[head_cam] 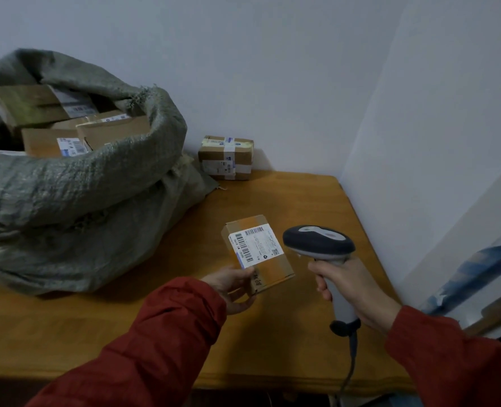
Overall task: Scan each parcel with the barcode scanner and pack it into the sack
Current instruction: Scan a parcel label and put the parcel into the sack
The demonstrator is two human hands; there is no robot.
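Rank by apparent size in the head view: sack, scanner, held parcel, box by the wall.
Largest: sack.
Then scanner and held parcel, alike, unranked.
Smallest-looking: box by the wall, but it sits farther away.

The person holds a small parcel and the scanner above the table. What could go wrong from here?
The left hand grips the small parcel only at its lower corner, so it could slip or tilt away from the barcode scanner.
The sack looks nearly full, with boxes up to its mouth; a new parcel might slide out.
The cable hangs past the table edge and could snag.
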